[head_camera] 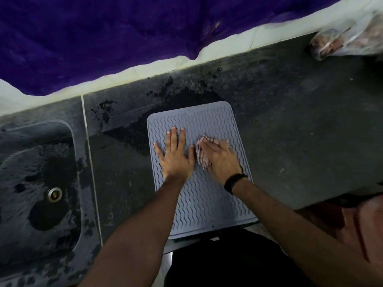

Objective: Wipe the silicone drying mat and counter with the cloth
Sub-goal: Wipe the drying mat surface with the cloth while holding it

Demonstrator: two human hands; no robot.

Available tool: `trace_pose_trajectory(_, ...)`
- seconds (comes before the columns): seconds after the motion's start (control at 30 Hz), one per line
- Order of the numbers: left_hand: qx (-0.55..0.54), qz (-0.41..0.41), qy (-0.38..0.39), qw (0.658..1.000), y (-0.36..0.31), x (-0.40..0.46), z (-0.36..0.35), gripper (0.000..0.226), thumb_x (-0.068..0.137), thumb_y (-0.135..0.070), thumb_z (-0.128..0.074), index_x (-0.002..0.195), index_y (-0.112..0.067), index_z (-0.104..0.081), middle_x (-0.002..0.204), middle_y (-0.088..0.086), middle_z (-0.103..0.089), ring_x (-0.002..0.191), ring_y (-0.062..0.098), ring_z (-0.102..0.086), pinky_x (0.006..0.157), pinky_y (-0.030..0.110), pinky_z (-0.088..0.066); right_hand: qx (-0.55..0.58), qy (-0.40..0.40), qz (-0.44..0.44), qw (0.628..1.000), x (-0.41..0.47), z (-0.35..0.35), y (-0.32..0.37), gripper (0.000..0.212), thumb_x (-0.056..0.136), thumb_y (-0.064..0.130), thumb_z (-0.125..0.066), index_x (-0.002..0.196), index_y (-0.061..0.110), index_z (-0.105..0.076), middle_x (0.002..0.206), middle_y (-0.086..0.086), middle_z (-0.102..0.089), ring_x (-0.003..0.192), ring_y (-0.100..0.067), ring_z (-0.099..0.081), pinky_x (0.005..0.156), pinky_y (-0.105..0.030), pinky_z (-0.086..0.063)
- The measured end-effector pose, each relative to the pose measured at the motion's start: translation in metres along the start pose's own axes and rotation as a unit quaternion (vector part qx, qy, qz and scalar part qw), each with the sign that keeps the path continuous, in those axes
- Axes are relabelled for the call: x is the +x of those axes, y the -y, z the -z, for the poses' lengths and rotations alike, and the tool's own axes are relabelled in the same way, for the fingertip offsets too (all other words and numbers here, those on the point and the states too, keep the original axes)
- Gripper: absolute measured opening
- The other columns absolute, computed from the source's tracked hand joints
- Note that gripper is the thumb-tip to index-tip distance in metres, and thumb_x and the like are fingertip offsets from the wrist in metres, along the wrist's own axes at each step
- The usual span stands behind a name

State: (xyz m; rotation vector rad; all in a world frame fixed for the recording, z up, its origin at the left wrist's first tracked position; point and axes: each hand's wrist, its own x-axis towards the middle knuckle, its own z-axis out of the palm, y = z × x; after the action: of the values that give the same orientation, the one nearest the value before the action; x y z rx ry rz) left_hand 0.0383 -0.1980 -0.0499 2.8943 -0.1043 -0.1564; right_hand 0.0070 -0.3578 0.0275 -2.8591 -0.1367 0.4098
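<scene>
Dark stone tabletop [300, 125] is filling the head view, running from a sunken sink [37, 183] at nine o'clock to a crumpled plastic bag [350, 36] at two o'clock. A purple cloth covering [124, 38] is hanging over the pale tiled wall [145, 69] at twelve o'clock. Wet dark patches [165, 96] are spreading across the tabletop just above and to the left of the grey silicone drying mat [207, 204], which is lying flat at the centre of the frame with its near edge reaching the front lip of the tabletop at six o'clock. The mat's wavy ridges are showing clearly.

A person's left hand [176, 156] is pressing flat on the mat's upper left part, fingers straight and spread apart, thumb pointing toward three o'clock. The right hand [219, 160] is resting just beside it at three o'clock, fingers laid over a pinkish cloth [202, 156] that is bunched between palm and mat; motion blur is making it hard to tell whether the fingers are curling around the cloth or simply pressing it down. A black wristband [235, 182] is circling the right wrist. The sink's metal drain [54, 194] is sitting among water patches at eight o'clock. Both forearms are entering from the lower edge.
</scene>
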Motion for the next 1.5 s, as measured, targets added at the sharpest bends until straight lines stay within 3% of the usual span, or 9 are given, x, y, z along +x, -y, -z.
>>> trace_pose_trajectory(0.17, -0.005, 0.004, 0.005, 1.0, -0.001, 0.003, 0.0, 0.067, 0.104, -0.058, -0.016, 0.164, -0.03, -0.003, 0.172, -0.002, 0.003, 0.158, 0.016, 0.007, 0.122, 0.061, 0.01, -0.012, -0.06, -0.003, 0.998, 0.033, 0.025, -0.005, 0.045, 0.087, 0.025, -0.057, 0.131, 0.02, -0.05, 0.131, -0.003, -0.057, 0.122, -0.027, -0.043, 0.1, -0.045, -0.038)
trace_pose_trajectory(0.33, -0.001, 0.0, 0.005, 1.0, -0.002, 0.0, 0.004, 0.066, 0.105, -0.055, -0.02, 0.164, -0.029, -0.005, 0.172, -0.001, 0.002, 0.158, 0.018, 0.005, 0.122, 0.063, 0.009, -0.042, 0.009, -0.024, 0.999, 0.041, 0.024, 0.001, 0.065, 0.086, 0.026, -0.059, 0.146, 0.022, -0.033, 0.152, 0.004, -0.034, 0.134, -0.028, -0.029, 0.108, -0.048, -0.031)
trace_pose_trajectory(0.6, -0.013, 0.007, 0.012, 1.0, -0.006, -0.002, 0.008, 0.065, 0.106, -0.053, -0.019, 0.164, -0.027, -0.006, 0.172, 0.0, 0.001, 0.158, 0.019, 0.005, 0.12, 0.062, 0.015, -0.019, 0.036, -0.039, 0.998, -0.088, -0.017, 0.001, 0.063, 0.092, 0.022, -0.047, 0.15, 0.027, -0.025, 0.156, 0.008, -0.026, 0.134, -0.028, -0.03, 0.111, -0.041, -0.027)
trace_pose_trajectory(0.7, -0.015, 0.006, 0.015, 1.0, -0.005, -0.003, 0.008, 0.066, 0.106, -0.053, -0.017, 0.164, -0.026, -0.005, 0.172, 0.001, 0.001, 0.158, 0.02, 0.005, 0.12, 0.064, 0.01, -0.011, 0.04, -0.046, 0.998, -0.119, -0.018, 0.007, 0.071, 0.08, 0.024, -0.06, 0.146, 0.028, -0.035, 0.151, 0.007, -0.037, 0.125, -0.028, -0.04, 0.101, -0.037, -0.034)
trace_pose_trajectory(0.83, -0.027, -0.028, 0.031, 0.999, -0.001, -0.001, 0.01, 0.076, 0.101, -0.069, -0.016, 0.164, -0.026, -0.006, 0.172, 0.005, 0.004, 0.158, 0.022, 0.008, 0.12, 0.065, 0.014, -0.021, -0.058, -0.077, 0.995, -0.095, -0.01, 0.014, 0.056, 0.081, 0.02, -0.063, 0.136, 0.024, -0.05, 0.139, 0.002, -0.052, 0.111, -0.027, -0.048, 0.088, -0.04, -0.044)
trace_pose_trajectory(1.03, 0.016, -0.041, 0.052, 0.998, 0.0, 0.0, 0.007, 0.083, 0.094, -0.079, -0.011, 0.163, -0.034, -0.002, 0.172, 0.001, 0.008, 0.157, 0.021, 0.013, 0.115, 0.069, 0.016, -0.018, 0.007, -0.124, 0.992, -0.085, -0.024, 0.031, 0.065, 0.091, 0.03, -0.053, 0.149, 0.026, -0.025, 0.155, 0.006, -0.029, 0.134, -0.029, -0.029, 0.11, -0.045, -0.029)
trace_pose_trajectory(1.27, 0.021, -0.031, 0.06, 0.998, -0.002, -0.001, 0.009, 0.082, 0.094, -0.079, -0.01, 0.163, -0.035, -0.003, 0.171, -0.001, 0.01, 0.157, 0.019, 0.015, 0.114, 0.068, 0.02, -0.026, -0.003, -0.086, 0.996, -0.17, -0.045, 0.024, 0.063, 0.08, 0.024, -0.058, 0.142, 0.024, -0.044, 0.143, 0.003, -0.048, 0.116, -0.032, -0.046, 0.092, -0.041, -0.039)
trace_pose_trajectory(1.4, 0.033, -0.025, 0.066, 0.997, -0.008, -0.008, 0.019, 0.081, 0.098, -0.075, -0.012, 0.164, -0.029, 0.001, 0.171, 0.003, 0.013, 0.157, 0.021, 0.016, 0.116, 0.068, 0.018, -0.036, -0.012, -0.079, 0.996, -0.161, -0.043, 0.023, 0.06, 0.079, 0.027, -0.063, 0.138, 0.025, -0.048, 0.139, 0.004, -0.051, 0.114, -0.029, -0.046, 0.091, -0.041, -0.039)
trace_pose_trajectory(1.5, 0.017, -0.07, 0.049, 0.996, -0.028, -0.04, 0.019, 0.078, 0.102, -0.067, -0.018, 0.164, -0.022, -0.002, 0.171, 0.006, 0.008, 0.157, 0.023, 0.011, 0.119, 0.063, 0.017, -0.032, -0.01, -0.081, 0.996, -0.163, -0.043, 0.022, 0.059, 0.078, 0.027, -0.066, 0.135, 0.025, -0.051, 0.135, 0.003, -0.055, 0.114, -0.029, -0.047, 0.092, -0.043, -0.04)
